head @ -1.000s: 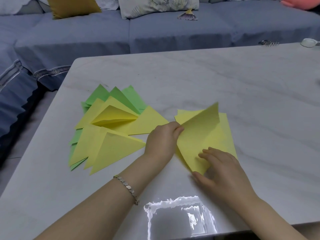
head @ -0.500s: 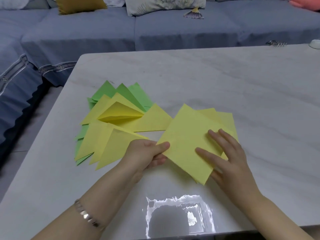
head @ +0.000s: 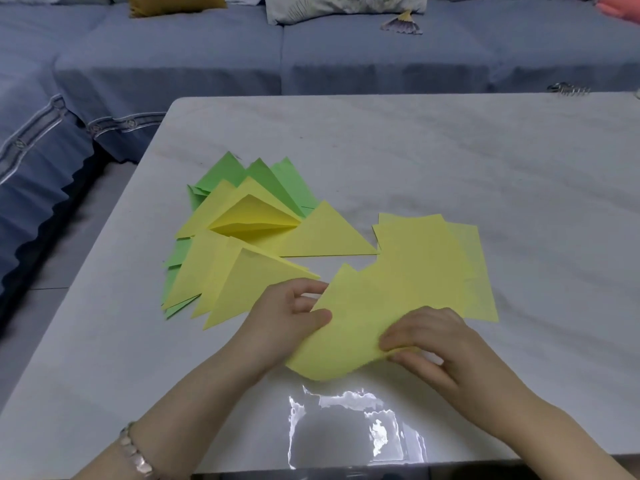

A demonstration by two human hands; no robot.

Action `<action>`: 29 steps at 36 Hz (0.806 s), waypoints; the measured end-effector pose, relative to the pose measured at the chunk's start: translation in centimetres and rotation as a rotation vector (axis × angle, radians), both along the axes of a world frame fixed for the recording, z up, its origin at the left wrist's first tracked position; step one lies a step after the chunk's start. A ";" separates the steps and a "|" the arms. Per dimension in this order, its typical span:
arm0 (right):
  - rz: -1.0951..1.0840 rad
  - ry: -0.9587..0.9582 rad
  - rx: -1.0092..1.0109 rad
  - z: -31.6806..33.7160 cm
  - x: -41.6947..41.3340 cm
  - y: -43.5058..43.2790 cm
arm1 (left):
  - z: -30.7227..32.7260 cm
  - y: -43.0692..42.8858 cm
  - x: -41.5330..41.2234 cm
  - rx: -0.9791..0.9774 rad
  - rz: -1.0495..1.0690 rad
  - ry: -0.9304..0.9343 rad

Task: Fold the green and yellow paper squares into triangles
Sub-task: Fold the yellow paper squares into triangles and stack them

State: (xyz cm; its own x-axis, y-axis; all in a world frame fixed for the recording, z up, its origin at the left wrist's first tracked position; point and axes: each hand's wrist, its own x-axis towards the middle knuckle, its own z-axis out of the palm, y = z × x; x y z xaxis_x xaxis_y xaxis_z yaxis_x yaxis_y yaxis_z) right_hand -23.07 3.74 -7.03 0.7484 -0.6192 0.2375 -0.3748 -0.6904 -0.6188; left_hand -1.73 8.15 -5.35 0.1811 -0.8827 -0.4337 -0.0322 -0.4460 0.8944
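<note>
Flanking the held sheet (head: pixel 346 336) lie triangles (head: pixel 249 282) and squares (head: pixel 479 271).

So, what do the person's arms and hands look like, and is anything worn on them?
Both forearms are bare, with no sleeves in view. The left hand and right hand wear no gloves, and no rings show, though the fingers are slightly blurred. The left wrist carries a bracelet of small pale, shiny links. The right wrist shows nothing worn.

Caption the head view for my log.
Left hand and right hand bend a yellow square beside folded yellow and green triangles.
</note>
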 end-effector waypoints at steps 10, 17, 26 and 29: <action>-0.362 -0.054 0.547 1.7 1.3 -0.6 | 0.0 1.5 -1.4 -0.138 -0.114 -0.051; -0.413 -0.146 0.673 2.0 1.9 -0.6 | 0.1 1.9 -1.9 -0.184 -0.074 -0.088; -0.517 -0.306 0.654 2.3 2.4 -0.4 | 0.3 1.9 -2.7 -0.240 -0.024 -0.131; -0.542 -0.353 0.664 2.6 2.6 -0.3 | 0.6 1.9 -3.1 -0.251 0.020 -0.061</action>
